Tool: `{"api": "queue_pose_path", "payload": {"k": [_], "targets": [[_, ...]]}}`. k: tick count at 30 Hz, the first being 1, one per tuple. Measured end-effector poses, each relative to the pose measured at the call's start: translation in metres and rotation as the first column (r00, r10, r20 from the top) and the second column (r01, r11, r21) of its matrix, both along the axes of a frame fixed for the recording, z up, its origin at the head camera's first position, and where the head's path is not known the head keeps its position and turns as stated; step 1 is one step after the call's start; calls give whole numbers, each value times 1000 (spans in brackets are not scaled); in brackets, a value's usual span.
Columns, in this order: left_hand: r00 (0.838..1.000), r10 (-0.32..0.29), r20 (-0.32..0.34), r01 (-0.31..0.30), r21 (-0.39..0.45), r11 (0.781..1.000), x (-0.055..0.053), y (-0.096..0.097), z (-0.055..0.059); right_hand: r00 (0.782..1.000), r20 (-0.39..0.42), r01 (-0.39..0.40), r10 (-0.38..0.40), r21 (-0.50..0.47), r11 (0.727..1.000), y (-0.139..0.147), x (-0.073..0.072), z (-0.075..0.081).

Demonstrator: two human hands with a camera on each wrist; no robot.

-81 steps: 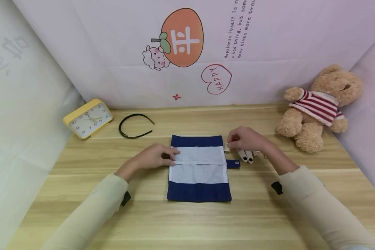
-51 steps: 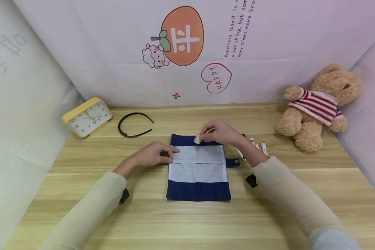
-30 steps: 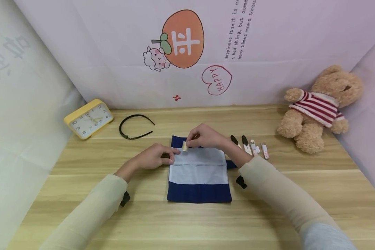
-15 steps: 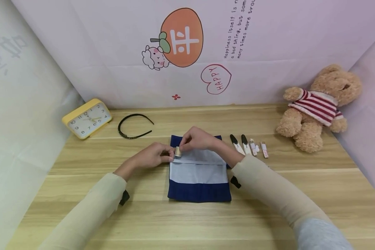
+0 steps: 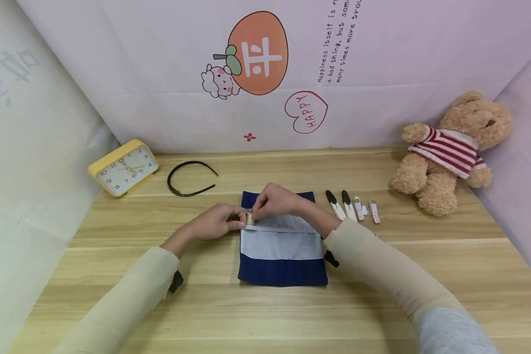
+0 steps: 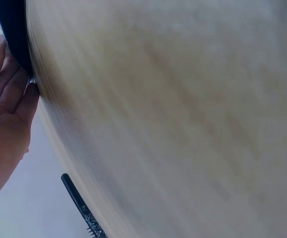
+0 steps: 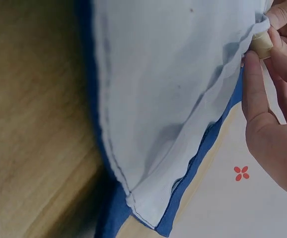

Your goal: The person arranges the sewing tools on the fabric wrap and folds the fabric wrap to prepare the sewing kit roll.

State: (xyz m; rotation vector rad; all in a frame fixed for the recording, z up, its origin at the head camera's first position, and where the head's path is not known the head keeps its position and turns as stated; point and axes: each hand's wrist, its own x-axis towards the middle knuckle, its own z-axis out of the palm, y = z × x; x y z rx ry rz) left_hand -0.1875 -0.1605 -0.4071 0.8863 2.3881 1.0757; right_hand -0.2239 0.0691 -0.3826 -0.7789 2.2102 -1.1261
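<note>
A fabric pouch with navy ends and a pale lining lies unfolded on the table. At its left edge my left hand pinches the fabric beside the pocket's lip. Between thumb and fingers my right hand holds a small beige spool, at the pocket's upper left corner. In the right wrist view the spool sits right at the pocket's lip, with the fingertips of both hands close around it. The left wrist view shows my left hand's fingers against the navy edge.
Right of the pouch lie black-and-white snips-like tools and small white-and-pink items. A black headband and a yellow clock stand at the back left. A teddy bear leans at the back right.
My right hand has carried the spool from the pouch's right side leftward and down to the pocket's left corner. My left hand stays at the left edge, its fingertips now closer to the spool.
</note>
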Motion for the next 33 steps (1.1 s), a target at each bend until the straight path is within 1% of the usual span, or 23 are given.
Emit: {"api": "queue_pose_path", "payload": {"k": [8,13,16,21,26,33], "targets": [[1000,-1,17,0,27,1000,-1,0,-1,999,43,2,-1,-30,1000,0,1,-3],[1000,-2,17,1,32,999,-1,-1,-1,994,105,43,-39,-37,998,1,2,-6],[1000,2,19,-3,33,999,0,-1,-1,986,158,53,-46,-35,998,2,2,-8],[1000,3,19,-4,37,999,0,0,-2,975,221,27,-22,-20,999,1,1,-8],[1000,17,15,-18,32,999,0,0,-3,977,212,-18,21,-17,1000,-1,-1,-6],[999,16,29,-17,27,999,2,0,-1,984,169,-62,58,23,998,-3,-2,-8]]}}
